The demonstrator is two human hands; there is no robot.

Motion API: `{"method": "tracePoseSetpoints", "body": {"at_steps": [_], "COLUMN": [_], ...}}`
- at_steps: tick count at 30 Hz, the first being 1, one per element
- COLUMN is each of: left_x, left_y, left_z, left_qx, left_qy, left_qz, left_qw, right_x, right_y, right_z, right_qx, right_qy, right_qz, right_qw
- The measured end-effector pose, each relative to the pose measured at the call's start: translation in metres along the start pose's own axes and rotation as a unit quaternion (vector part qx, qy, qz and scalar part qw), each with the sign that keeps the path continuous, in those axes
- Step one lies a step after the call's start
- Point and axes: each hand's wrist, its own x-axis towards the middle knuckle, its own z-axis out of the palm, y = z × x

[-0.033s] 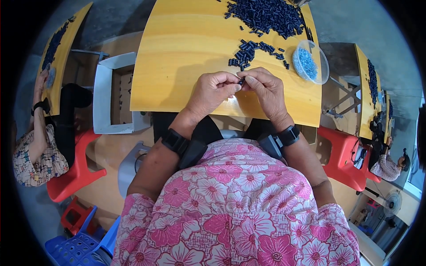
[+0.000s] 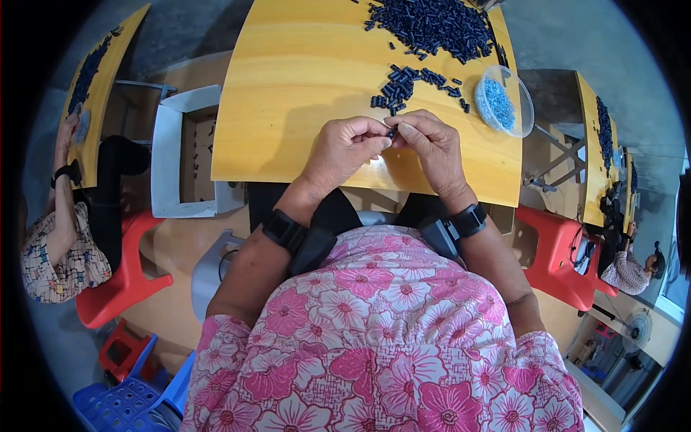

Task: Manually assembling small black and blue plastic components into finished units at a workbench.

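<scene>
My left hand [image 2: 344, 147] and my right hand [image 2: 434, 147] meet over the front edge of a yellow table [image 2: 302, 86]. Their fingertips pinch a small dark piece [image 2: 391, 133] between them. Just beyond the hands lies a loose cluster of small dark tube-shaped pieces [image 2: 403, 86]. A much larger heap of the same pieces [image 2: 432, 25] covers the table's far side. A clear plastic bowl [image 2: 504, 101] holding tiny light-blue bits stands at the right edge, near my right hand. Black bands sit on both wrists.
A grey open box [image 2: 183, 151] stands left of the table. Red stools [image 2: 122, 281] [image 2: 568, 252] flank me, and a blue plastic basket [image 2: 122, 403] sits at the lower left. Other people work at yellow tables on the left [image 2: 57, 237] and right [image 2: 626, 270].
</scene>
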Motion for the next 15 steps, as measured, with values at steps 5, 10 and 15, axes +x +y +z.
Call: {"method": "tracePoseSetpoints", "body": {"at_steps": [5, 10, 15], "left_x": [-0.0002, -0.0006, -0.0015], "left_y": [-0.0005, -0.0008, 0.0011], "left_z": [0.0010, 0.0017, -0.0003], "left_qx": [-0.005, -0.019, -0.008], "left_qy": [0.004, 0.000, -0.006], "left_qz": [-0.003, -0.006, -0.014], "left_qw": [1.000, 1.000, 1.000], "right_x": [0.0001, -0.0025, -0.0062], "right_y": [-0.0079, -0.0047, -0.0059], "right_z": [0.0019, 0.0041, 0.0058], "right_qx": [0.190, 0.213, 0.208], "right_qy": [0.027, 0.030, 0.033], "right_qz": [0.165, 0.182, 0.172], "right_qw": [0.967, 0.960, 0.962]}}
